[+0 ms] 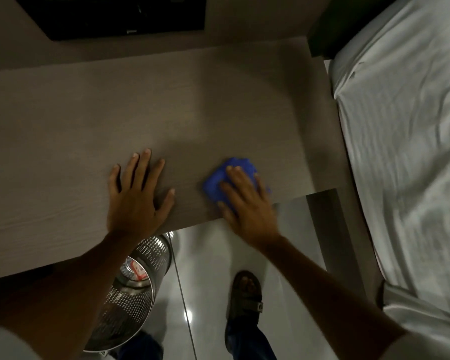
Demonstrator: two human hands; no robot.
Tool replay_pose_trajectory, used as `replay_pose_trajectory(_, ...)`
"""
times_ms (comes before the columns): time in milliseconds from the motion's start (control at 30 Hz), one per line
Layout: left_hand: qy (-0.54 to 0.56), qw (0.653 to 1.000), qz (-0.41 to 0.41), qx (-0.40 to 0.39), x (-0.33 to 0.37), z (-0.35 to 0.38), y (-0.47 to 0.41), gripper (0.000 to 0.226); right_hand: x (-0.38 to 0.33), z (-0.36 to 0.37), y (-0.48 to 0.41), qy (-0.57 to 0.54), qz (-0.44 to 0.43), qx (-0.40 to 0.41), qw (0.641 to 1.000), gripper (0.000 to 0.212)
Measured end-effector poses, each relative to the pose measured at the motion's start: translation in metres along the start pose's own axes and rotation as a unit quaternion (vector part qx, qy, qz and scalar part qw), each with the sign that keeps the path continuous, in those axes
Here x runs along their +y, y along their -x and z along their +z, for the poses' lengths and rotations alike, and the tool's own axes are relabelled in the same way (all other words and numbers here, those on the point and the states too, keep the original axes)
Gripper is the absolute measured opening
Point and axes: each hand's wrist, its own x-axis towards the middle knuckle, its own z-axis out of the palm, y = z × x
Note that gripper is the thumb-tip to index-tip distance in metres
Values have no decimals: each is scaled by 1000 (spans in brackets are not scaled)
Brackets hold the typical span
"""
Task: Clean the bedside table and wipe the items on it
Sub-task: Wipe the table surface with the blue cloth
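The bedside table (115, 105) is a long grey-brown wood-grain top with nothing standing on it in view. A bunched blue cloth (220, 181) lies near the table's front right corner. My right hand (247, 203) presses down on the cloth, fingers spread over it, and looks blurred. My left hand (135, 193) rests flat on the bare tabletop to the left of the cloth, fingers apart, holding nothing.
A perforated metal waste bin (135, 294) with some trash stands on the glossy floor under the table's front edge. A bed with a white sheet (405, 141) runs along the right. A dark screen (115, 16) hangs on the wall behind. My sandalled foot (246, 294) is below.
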Motion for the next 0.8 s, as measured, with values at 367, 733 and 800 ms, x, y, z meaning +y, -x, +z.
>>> replay_pose_trajectory(367,2,1000,-7,-30,4,-8,-2,70,93,-37,-67,-14,343,63,937,53)
replay_pose_trajectory(733,-1,1000,1,3,3,-6,0,68,-15,11,-62,-22,5,-35,999,56)
replay_pose_trajectory(800,1,1000,2,-5,3,-6,-1,68,17,-2,-50,-16,40,-25,999,56)
